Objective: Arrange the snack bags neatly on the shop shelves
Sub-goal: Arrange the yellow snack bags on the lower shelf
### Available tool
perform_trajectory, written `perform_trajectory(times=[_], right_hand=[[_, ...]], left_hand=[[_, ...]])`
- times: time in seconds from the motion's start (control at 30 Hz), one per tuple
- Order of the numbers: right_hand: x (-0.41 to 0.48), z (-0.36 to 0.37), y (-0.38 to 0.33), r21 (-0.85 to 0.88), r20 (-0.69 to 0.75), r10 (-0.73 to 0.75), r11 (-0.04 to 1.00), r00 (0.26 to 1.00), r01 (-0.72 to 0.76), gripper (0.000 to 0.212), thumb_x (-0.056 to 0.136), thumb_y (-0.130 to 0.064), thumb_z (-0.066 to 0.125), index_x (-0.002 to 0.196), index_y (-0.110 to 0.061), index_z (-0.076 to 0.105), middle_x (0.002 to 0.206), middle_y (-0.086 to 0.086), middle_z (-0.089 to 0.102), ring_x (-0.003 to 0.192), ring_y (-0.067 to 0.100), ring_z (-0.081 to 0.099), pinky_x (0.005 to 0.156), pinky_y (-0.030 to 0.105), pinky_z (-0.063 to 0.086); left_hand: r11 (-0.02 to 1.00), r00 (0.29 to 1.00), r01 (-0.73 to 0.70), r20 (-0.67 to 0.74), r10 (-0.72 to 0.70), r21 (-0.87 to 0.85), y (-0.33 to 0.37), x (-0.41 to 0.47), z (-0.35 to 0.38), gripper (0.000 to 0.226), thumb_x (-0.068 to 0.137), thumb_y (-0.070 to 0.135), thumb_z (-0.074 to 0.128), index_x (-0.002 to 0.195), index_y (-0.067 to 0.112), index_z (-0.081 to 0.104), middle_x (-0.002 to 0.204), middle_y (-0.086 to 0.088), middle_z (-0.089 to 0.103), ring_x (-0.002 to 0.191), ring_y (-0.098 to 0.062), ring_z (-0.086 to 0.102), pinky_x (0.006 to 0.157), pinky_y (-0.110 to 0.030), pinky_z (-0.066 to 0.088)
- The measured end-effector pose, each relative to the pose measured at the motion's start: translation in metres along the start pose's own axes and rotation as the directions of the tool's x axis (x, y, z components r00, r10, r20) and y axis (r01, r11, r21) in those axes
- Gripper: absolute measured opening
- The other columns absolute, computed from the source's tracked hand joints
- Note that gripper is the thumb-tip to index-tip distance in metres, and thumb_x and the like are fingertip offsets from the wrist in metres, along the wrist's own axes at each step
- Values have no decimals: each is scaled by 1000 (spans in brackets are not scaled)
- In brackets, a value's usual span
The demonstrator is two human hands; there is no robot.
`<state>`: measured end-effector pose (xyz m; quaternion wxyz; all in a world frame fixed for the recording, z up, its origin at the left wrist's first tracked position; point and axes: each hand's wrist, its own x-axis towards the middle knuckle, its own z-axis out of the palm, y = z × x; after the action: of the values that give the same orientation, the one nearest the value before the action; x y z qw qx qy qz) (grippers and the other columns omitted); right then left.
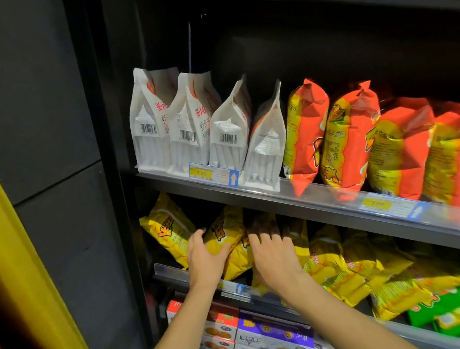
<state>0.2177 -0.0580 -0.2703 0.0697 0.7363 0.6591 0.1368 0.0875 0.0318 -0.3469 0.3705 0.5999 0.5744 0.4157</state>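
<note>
Yellow snack bags fill the middle shelf (176,275). My left hand (204,253) grips one leaning yellow bag (223,229) near the shelf's left end, thumb on its front. My right hand (272,255) lies over a neighbouring yellow bag (298,237), fingers reaching into the shadow behind it; whether they curl round it is hidden. Another yellow bag (167,227) leans at the far left, apart from my hands. More yellow bags (347,269) slump to the right.
The upper shelf (293,194) carries several white bags (192,122) and red-and-yellow bags (352,144) behind price tags. Biscuit boxes (272,332) sit on the shelf below; green bags (450,311) lie at the right. A dark cabinet wall (57,132) stands left.
</note>
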Motion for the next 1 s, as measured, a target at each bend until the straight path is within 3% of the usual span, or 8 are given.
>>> perform_trajectory(times=[0.1,0.23,0.4,0.47,0.57,0.7,0.87,1.0], right_hand=[[-3,0,2,18,7,6,1000,1000,-6,55,100,-23,60,150,-15,38,137,10,58,125,35,60,97,44,46],[-6,-3,7,13,26,-2,1000,1000,2,60,102,-17,59,155,-14,32,142,13,55,129,37,56,102,47,45],[-8,-7,9,28,44,-5,1000,999,3,61,101,-18,59,155,-13,32,142,13,55,129,38,56,103,49,45],[-9,-8,9,59,45,3,998,999,-6,64,100,-26,62,155,-12,32,142,13,54,129,38,55,103,49,44],[-16,-3,10,92,-8,19,996,1000,-18,67,96,-38,65,152,-11,39,134,12,58,120,36,58,98,48,47],[-30,2,16,107,-67,3,994,998,4,73,83,-45,74,144,-10,54,123,12,65,104,35,63,88,49,53],[-58,-10,31,206,-58,-42,977,997,53,70,97,-47,61,154,-12,40,158,15,42,138,38,45,115,52,38],[-80,-22,51,493,-10,-36,869,999,36,73,102,-49,60,161,-16,33,170,9,29,155,30,27,128,43,24]], left_hand=[[996,990,18,140,-30,89,5,2,13,72,83,45,85,136,10,50,138,-9,54,136,-30,48,109,-48,47],[986,996,-19,87,5,167,5,5,18,46,92,35,80,120,7,56,125,-10,59,126,-32,53,100,-45,49],[996,998,-29,62,23,89,5,9,11,26,94,28,78,103,14,58,105,-7,66,107,-33,64,89,-47,55],[994,996,-66,68,60,91,8,7,3,28,94,28,77,113,14,62,113,-7,69,114,-32,65,94,-47,55],[988,992,-92,99,80,124,19,-2,-15,55,97,21,75,148,14,55,145,-9,60,136,-30,55,112,-46,47],[976,978,-175,139,156,132,33,-23,-37,58,96,14,74,150,20,55,147,-1,60,137,-24,54,115,-47,46],[956,955,-263,174,239,132,48,-58,-59,51,93,15,76,141,27,64,129,9,70,122,-16,62,104,-36,51],[965,943,-242,258,210,101,67,-94,-74,48,92,33,78,138,32,65,116,22,71,111,-3,66,95,-21,51]])
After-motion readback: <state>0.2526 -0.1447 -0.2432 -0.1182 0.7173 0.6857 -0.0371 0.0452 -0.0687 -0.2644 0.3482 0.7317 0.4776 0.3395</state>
